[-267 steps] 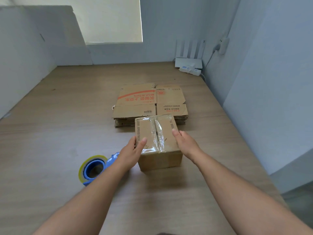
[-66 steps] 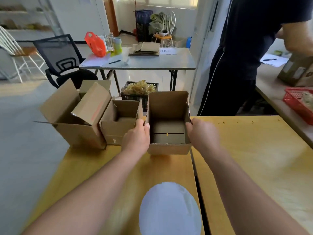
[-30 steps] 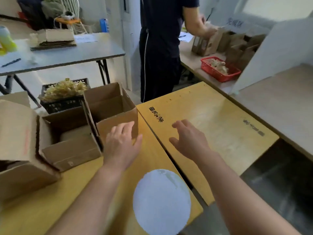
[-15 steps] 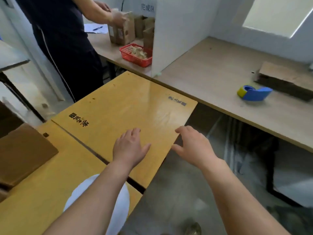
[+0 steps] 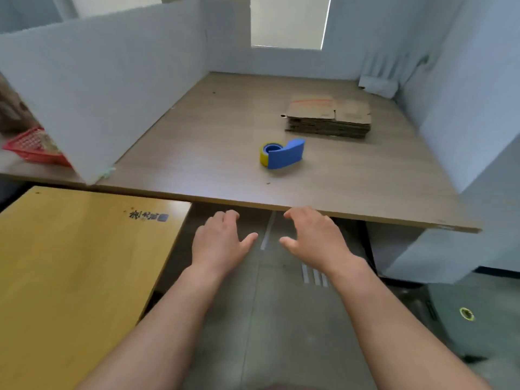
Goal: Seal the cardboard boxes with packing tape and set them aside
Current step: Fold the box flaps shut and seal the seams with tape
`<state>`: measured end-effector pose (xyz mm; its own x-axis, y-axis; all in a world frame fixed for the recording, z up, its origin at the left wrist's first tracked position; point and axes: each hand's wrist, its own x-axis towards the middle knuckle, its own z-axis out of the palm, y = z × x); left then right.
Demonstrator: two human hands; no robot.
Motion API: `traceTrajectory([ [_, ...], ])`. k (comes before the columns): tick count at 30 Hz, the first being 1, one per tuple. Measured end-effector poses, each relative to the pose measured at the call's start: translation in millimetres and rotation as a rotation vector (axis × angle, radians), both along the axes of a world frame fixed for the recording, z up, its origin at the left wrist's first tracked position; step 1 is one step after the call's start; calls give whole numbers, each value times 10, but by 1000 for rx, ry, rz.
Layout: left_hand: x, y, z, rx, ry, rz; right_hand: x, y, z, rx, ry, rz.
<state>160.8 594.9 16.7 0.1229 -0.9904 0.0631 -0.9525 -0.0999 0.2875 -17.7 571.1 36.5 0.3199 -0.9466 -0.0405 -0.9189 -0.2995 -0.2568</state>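
While both hands hang empty just short of table (image 5: pixel 197 153) near edge, coming move turns on forward reach.
- Tape dispenser (image 5: pixel 282 153): on table, 12 o'clock from gap between hands, well apart from both. Blue body runs 8-to-2 o'clock, yellow roll at 9 o'clock end.
- Flat carton stack (image 5: pixel 327 116): farther back at 1 o'clock, apart from dispenser.
- Right hand (image 5: pixel 316 240): judged slightly nearer both. Fingers spread, loose, touching nothing.
- Left hand (image 5: pixel 222 243): same, holding nothing.
- No made-up box in view.
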Motion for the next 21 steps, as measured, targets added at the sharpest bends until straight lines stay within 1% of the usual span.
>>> traceTrajectory([
  [5, -528, -547, 13, 13, -11, -98, -509, -407, -67, -13, -21, -91],
  [13, -910, -1540, -115, 26, 5, -174, -919, -1239, -204, -1, -38, -191],
  [18, -1074, -2490, -118, 16, -13, -213, -1135, -2066, -190, -12, -12, -256],
  [21, -1138, -3197, -44, 8, 40, -219, -1246, -2696, -155, -15, 8, -295],
])
